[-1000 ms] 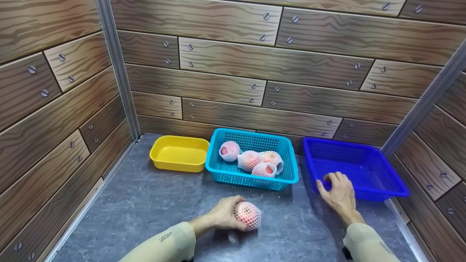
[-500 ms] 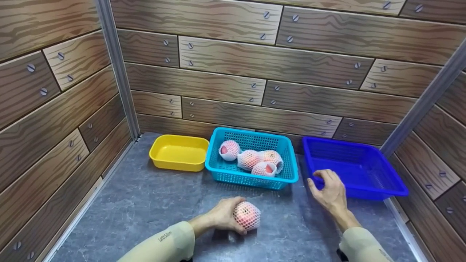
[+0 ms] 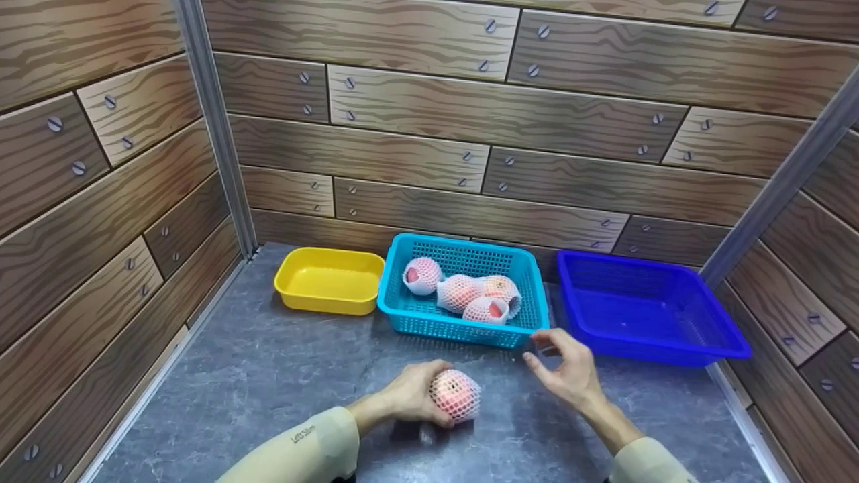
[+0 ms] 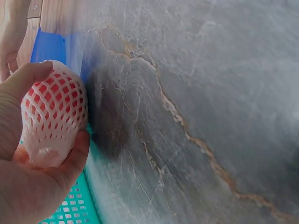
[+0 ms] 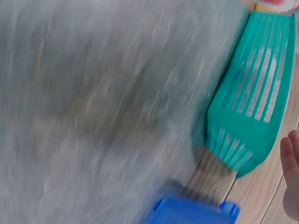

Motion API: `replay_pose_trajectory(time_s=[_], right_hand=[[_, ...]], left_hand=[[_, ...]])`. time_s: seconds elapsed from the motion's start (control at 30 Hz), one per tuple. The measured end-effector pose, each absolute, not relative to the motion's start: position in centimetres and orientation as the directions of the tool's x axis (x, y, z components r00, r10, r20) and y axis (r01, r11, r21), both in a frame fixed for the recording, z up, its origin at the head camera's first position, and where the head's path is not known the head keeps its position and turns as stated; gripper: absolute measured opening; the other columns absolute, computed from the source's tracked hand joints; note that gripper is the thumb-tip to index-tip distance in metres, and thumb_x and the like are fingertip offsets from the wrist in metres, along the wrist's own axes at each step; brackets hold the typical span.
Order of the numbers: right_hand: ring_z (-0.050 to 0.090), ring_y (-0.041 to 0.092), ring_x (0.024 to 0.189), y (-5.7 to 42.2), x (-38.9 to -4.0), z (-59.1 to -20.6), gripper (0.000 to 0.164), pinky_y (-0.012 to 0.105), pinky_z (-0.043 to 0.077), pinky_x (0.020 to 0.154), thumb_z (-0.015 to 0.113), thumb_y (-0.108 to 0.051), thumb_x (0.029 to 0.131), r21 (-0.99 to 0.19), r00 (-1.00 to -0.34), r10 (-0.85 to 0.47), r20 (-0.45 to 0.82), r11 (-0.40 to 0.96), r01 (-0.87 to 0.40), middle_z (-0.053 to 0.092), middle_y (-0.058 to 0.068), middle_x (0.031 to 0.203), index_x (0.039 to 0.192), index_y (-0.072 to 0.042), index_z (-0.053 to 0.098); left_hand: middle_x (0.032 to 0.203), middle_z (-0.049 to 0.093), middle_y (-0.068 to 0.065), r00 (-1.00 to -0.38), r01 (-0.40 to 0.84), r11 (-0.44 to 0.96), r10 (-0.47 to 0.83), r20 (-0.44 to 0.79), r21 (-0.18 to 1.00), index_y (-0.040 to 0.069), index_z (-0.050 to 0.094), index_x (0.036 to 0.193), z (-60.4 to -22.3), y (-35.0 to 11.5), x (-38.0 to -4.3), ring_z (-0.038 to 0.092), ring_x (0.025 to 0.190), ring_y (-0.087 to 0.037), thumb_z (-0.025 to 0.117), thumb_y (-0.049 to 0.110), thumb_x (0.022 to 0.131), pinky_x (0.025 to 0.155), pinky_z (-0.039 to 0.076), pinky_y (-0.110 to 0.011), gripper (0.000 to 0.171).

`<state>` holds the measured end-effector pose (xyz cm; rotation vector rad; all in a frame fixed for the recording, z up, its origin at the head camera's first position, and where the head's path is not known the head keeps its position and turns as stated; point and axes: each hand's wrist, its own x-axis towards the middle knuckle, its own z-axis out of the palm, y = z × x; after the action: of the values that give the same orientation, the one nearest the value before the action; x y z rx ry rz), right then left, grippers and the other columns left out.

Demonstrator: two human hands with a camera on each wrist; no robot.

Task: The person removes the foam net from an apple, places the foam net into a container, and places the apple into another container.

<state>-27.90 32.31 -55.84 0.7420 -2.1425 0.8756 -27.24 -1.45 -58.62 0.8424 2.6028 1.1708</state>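
My left hand (image 3: 416, 396) grips a round red-and-pale fruit in a white foam net (image 3: 456, 396), low over the grey tabletop in front of the teal basket (image 3: 463, 330). In the left wrist view the thumb and fingers wrap the netted fruit (image 4: 55, 109), and red skin shows through the mesh. My right hand (image 3: 570, 369) holds nothing; its fingers are loosely bent near the basket's front right corner, to the right of the fruit. Several more netted fruits (image 3: 460, 293) lie inside the basket. Only part of the right hand (image 5: 292, 168) shows in the right wrist view.
A yellow tray (image 3: 329, 305) stands left of the basket, close against it. The blue bin (image 3: 658, 349) stands to the right, near the side wall. Wood-patterned walls (image 3: 402, 127) enclose the grey tabletop (image 3: 268, 376) at the back and both sides.
My right hand has moved left, from the front of the blue bin to near the basket's right corner. The left hand keeps the netted fruit in almost the same place.
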Motion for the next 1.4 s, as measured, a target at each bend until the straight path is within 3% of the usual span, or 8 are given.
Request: replay_pose_trajectory(time_s=[0.17, 0.33, 0.47, 0.57, 0.83, 1.03, 1.3, 1.4], right_hand=[[0.08, 0.016, 0.085, 30.4, -26.5, -56.7, 0.038, 0.026, 0.067, 0.073, 0.093, 0.005, 0.078, -0.475, -0.66, -0.269, 0.702, 0.514, -0.714, 0.084, 0.011, 0.099, 0.113, -0.002, 0.08], [0.081, 0.019, 0.085, 28.7, -25.5, -57.9, 0.038, 0.034, 0.069, 0.071, 0.092, 0.005, 0.079, -0.515, -0.673, -0.322, 0.666, 0.454, -0.727, 0.084, 0.011, 0.1, 0.113, -0.005, 0.08], [0.082, 0.023, 0.086, 27.7, -24.8, -58.3, 0.031, 0.035, 0.07, 0.071, 0.089, 0.005, 0.084, -0.58, -0.703, -0.343, 0.623, 0.401, -0.709, 0.083, 0.015, 0.1, 0.112, -0.003, 0.079], [0.082, 0.017, 0.087, 27.2, -24.3, -58.1, 0.025, 0.037, 0.07, 0.074, 0.087, 0.004, 0.088, -0.661, -0.765, -0.332, 0.552, 0.387, -0.644, 0.083, 0.016, 0.099, 0.111, -0.001, 0.079], [0.077, 0.001, 0.093, 26.5, -23.5, -56.8, 0.016, 0.025, 0.067, 0.079, 0.083, 0.002, 0.094, -0.804, -0.874, -0.258, 0.412, 0.347, -0.482, 0.084, 0.019, 0.102, 0.109, -0.004, 0.082], [0.077, -0.001, 0.088, 25.9, -23.2, -55.7, 0.015, 0.02, 0.065, 0.075, 0.078, 0.011, 0.093, -0.853, -0.883, -0.234, 0.406, 0.249, -0.458, 0.081, 0.03, 0.097, 0.108, 0.012, 0.079], [0.08, 0.002, 0.09, 26.0, -23.8, -54.7, 0.019, 0.019, 0.066, 0.077, 0.078, 0.017, 0.091, -0.876, -0.877, -0.2, 0.436, 0.127, -0.465, 0.086, -0.005, 0.1, 0.109, 0.022, 0.075], [0.082, 0.003, 0.096, 26.1, -23.9, -54.6, 0.026, 0.021, 0.066, 0.081, 0.077, 0.02, 0.089, -0.871, -0.859, -0.225, 0.459, 0.077, -0.485, 0.085, -0.011, 0.105, 0.114, 0.025, 0.072]], left_hand=[[0.128, 0.079, -0.003, -0.83, 0.427, 0.533, 0.551, 0.084, 0.73, 0.016, 0.069, 0.141, -58.7, -1.4, -27.3, 0.072, 0.115, -0.015, 0.106, 0.031, 0.067, 0.104, 0.058, -0.035, 0.085], [0.127, 0.079, -0.002, -0.839, 0.418, 0.54, 0.537, 0.083, 0.731, 0.017, 0.07, 0.14, -58.6, -1.3, -27.2, 0.071, 0.116, -0.017, 0.107, 0.031, 0.066, 0.107, 0.057, -0.037, 0.084], [0.125, 0.079, -0.002, -0.843, 0.411, 0.531, 0.531, 0.087, 0.741, 0.017, 0.07, 0.139, -58.4, -1.3, -27.3, 0.072, 0.115, -0.015, 0.107, 0.033, 0.066, 0.105, 0.058, -0.036, 0.083], [0.126, 0.079, -0.002, -0.848, 0.391, 0.519, 0.524, 0.079, 0.76, 0.016, 0.07, 0.14, -58.1, -1.3, -27.3, 0.072, 0.114, -0.014, 0.106, 0.035, 0.068, 0.105, 0.058, -0.037, 0.083], [0.131, 0.079, -0.004, -0.859, 0.364, 0.499, 0.507, 0.075, 0.786, 0.014, 0.068, 0.146, -55.8, -1.3, -27.6, 0.071, 0.116, -0.015, 0.103, 0.042, 0.072, 0.107, 0.06, -0.04, 0.087], [0.127, 0.08, -0.002, -0.84, 0.412, 0.466, 0.527, 0.128, 0.783, 0.015, 0.071, 0.144, -54.0, -1.3, -27.8, 0.07, 0.109, -0.01, 0.102, 0.045, 0.074, 0.1, 0.06, -0.034, 0.082], [0.135, 0.078, 0.001, -0.822, 0.415, 0.439, 0.556, 0.122, 0.797, 0.018, 0.068, 0.149, -52.1, -1.2, -27.7, 0.068, 0.114, -0.01, 0.1, 0.045, 0.08, 0.105, 0.059, -0.034, 0.081], [0.135, 0.077, 0.004, -0.812, 0.416, 0.432, 0.573, 0.112, 0.8, 0.021, 0.068, 0.15, -51.7, -1.2, -27.7, 0.067, 0.115, -0.01, 0.099, 0.045, 0.082, 0.106, 0.058, -0.034, 0.079]])
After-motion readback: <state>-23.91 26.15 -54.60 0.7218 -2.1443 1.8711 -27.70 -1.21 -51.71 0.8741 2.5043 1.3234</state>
